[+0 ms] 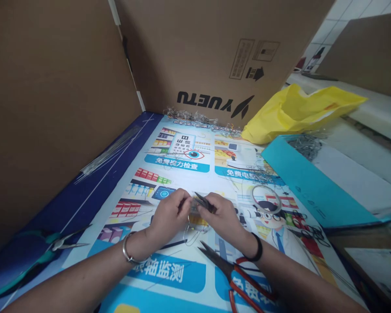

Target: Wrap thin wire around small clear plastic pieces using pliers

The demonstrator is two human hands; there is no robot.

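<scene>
My left hand [171, 211] is closed in a pinch on a piece of thin wire [189, 229], whose fine loops dangle below the fingers. In my right hand [224, 215] are small dark pliers [202, 201], their pointed jaws angled up and left toward the left fingertips; the palm hides their handles. Just below the hands lie scissors [226, 269] with dark blades and red handles, partly under my right forearm. Long-nosed pliers [48, 250] with teal handles rest at the left, jaws apart.
Cardboard walls [195, 52] stand behind and left. A bundle of straight wires [106, 154] lies left. Tangled wire pieces [195, 116] line the back. At right are a wire coil [266, 198], black-and-red loops [308, 228], a blue box [313, 187] and a yellow bag [280, 115].
</scene>
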